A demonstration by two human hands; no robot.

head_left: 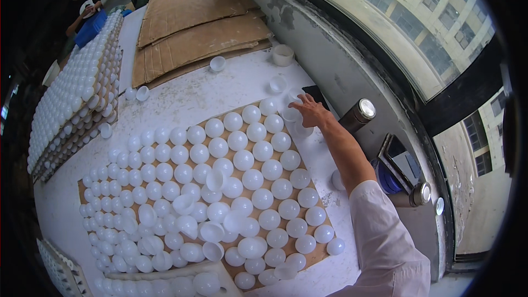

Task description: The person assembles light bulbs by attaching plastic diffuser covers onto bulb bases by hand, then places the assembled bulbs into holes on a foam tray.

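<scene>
My right hand [311, 111] reaches out at the far right corner of a brown board [324, 247], its fingers spread and curved down over a few loose white half-dome shells. One shell [290, 114] is under or beside the fingertips; whether they touch it is hard to tell. Another shell [303, 128] lies just below the hand. White domes [243, 160] in rows cover the board, with several loose shells [215, 180] tipped on top of them toward the middle. My left hand is out of the picture.
Stacked boards of white domes [71, 88] stand at the left, cardboard sheets [192, 11] at the back. Along the window wall are a thermos flask [357, 114], a phone-like dark slab [404, 159] and another flask [421, 193]. A person [85, 5] is at the far left.
</scene>
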